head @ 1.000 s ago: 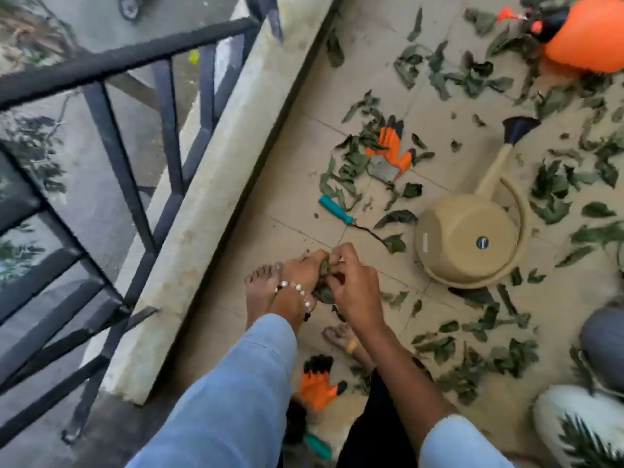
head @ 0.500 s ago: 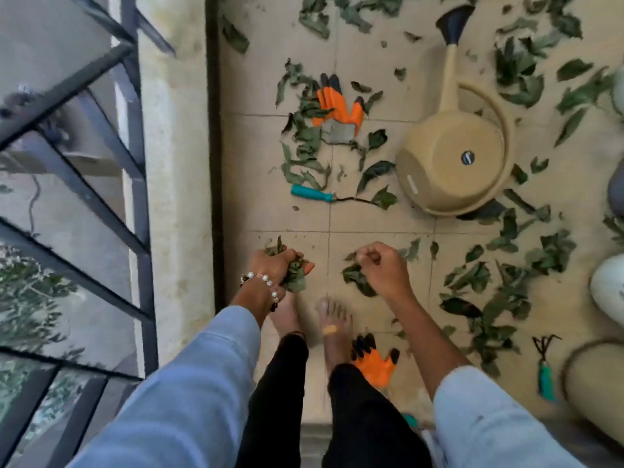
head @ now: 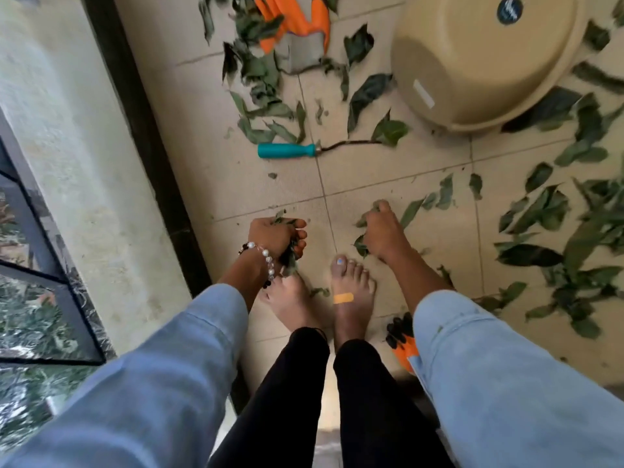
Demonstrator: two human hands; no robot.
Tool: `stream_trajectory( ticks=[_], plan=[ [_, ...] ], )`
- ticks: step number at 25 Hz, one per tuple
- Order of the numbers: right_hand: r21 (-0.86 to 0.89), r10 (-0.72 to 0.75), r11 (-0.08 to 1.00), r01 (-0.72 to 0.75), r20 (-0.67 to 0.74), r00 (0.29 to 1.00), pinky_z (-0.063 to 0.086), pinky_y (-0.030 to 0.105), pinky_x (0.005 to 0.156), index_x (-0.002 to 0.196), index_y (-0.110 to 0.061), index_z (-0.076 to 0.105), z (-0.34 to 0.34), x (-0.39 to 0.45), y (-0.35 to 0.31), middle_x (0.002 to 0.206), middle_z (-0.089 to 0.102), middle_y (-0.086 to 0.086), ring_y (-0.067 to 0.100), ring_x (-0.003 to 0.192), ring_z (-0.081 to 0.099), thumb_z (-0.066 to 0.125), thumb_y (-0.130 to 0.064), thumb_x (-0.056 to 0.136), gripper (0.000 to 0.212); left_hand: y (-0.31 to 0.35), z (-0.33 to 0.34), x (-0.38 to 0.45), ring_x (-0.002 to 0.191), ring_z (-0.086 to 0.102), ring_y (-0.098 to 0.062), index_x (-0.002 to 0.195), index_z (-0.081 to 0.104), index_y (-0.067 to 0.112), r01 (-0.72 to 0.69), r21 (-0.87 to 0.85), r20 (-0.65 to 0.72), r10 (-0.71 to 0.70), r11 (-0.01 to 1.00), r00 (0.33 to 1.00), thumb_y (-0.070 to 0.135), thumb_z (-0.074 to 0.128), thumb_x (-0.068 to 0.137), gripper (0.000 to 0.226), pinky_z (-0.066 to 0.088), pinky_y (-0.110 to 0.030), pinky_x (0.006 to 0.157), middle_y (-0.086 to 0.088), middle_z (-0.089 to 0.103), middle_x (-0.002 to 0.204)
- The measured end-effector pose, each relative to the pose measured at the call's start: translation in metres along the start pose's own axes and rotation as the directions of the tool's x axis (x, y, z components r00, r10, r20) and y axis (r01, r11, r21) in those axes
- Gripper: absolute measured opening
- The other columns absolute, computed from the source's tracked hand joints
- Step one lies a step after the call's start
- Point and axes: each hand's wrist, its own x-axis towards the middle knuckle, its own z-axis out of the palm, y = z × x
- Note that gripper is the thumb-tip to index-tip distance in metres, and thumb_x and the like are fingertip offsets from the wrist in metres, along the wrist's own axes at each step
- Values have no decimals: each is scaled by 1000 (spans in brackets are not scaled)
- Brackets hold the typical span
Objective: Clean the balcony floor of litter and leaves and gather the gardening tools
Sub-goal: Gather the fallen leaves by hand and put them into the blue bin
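Since half a second ago our right hand (head: 381,231) has dropped to the tiles, fingers curling round leaves (head: 363,244) by our toes, while our left hand (head: 275,236) clutches its gathered bunch (head: 289,256) raised, freeing the right to collect.

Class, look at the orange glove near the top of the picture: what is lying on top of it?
Green leaves lie over the left side of the orange glove, which rests on the tiled floor. The fingertips run out of frame, and the leaves hide part of it.
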Motion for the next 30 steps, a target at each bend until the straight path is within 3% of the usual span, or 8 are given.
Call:
stream_trajectory(
  ticks=[4, 9, 14, 17, 21, 26, 28, 30],
  plan=[
    [554, 71, 826, 105, -286, 956, 49, 27, 89, 97, 0, 72, -24, -30, -12, 103, 68, 15, 26, 97, 64, 63, 4, 83, 17, -1, 4, -19, 45, 45, -20, 83, 63, -3, 69, -15, -29, -70, 997, 997, 11, 49, 93, 22, 34, -19, 41, -14, 55, 65],
    [794, -153, 582, 178, -108, 982, 58, 37, 73, 77, -16, 67, -34, -81, -64, 76, 70, 4, 21, 76, 68, 74, 1, 74, 19, 1, 16, -29, 75, 67, -30, 85, 69, 4, 55, 64, -2, -55, 996, 998, 69, 68, 63, 69, 55, -39, 74, -16, 71, 84],
    [919, -59, 385, 89, -72, 996, 54, 20, 71, 80, -15, 69, -20, -82, -63, 78, 69, -4, 9, 74, 63, 74, 0, 76, 17, -7, -5, -28, 46, 53, -23, 70, 63, -2, 66, -5, -76, -67, 998, 995, 36, 76, 79, 41, 49, -30, 50, -16, 66, 72],
    [351, -309, 891, 287, 8, 951, 54, 29, 78, 88, -9, 71, 16, -55, -39, 89, 70, 4, 19, 85, 64, 68, -6, 82, 8, -25, -21, -16, 37, 51, -12, 70, 63, 0, 58, 57, -168, -48, 997, 985, 24, 67, 90, 32, 40, -16, 35, -4, 64, 67],
    [-472, -380, 710, 523, 368, 849, 43, 36, 86, 101, -18, 68, 72, -43, -42, 101, 66, 4, 25, 104, 54, 59, -14, 87, 17, -56, -39, 16, 52, 55, -8, 71, 69, 4, 0, 140, -179, 25, 990, 983, 32, 67, 90, 34, 45, -14, 46, 2, 67, 72],
    [-670, -527, 369, 644, 420, 739, 33, 39, 97, 98, -16, 67, 109, -34, -48, 99, 66, 2, 25, 108, 48, 55, -16, 90, 14, -82, -45, 43, 49, 58, -13, 60, 68, 11, -44, 89, -154, 58, 995, 986, 34, 71, 86, 34, 51, -27, 60, 2, 66, 55],
    [-626, -511, 400, 669, 454, 730, 33, 38, 96, 95, -16, 66, 110, -35, -48, 98, 65, 1, 24, 106, 50, 56, -15, 89, 12, -85, -46, 42, 41, 57, -8, 62, 68, 12, -52, 84, -158, 65, 995, 985, 34, 70, 86, 33, 51, -23, 54, 3, 65, 54],
    [-469, -500, 648, 600, 334, 799, 40, 37, 89, 87, -15, 64, 110, -37, -44, 92, 62, 1, 23, 100, 55, 59, -17, 84, 6, -87, -46, 36, 37, 56, -6, 63, 68, 11, -76, 88, -154, 89, 993, 984, 33, 69, 87, 33, 50, -19, 47, 3, 65, 54]
  ],
)
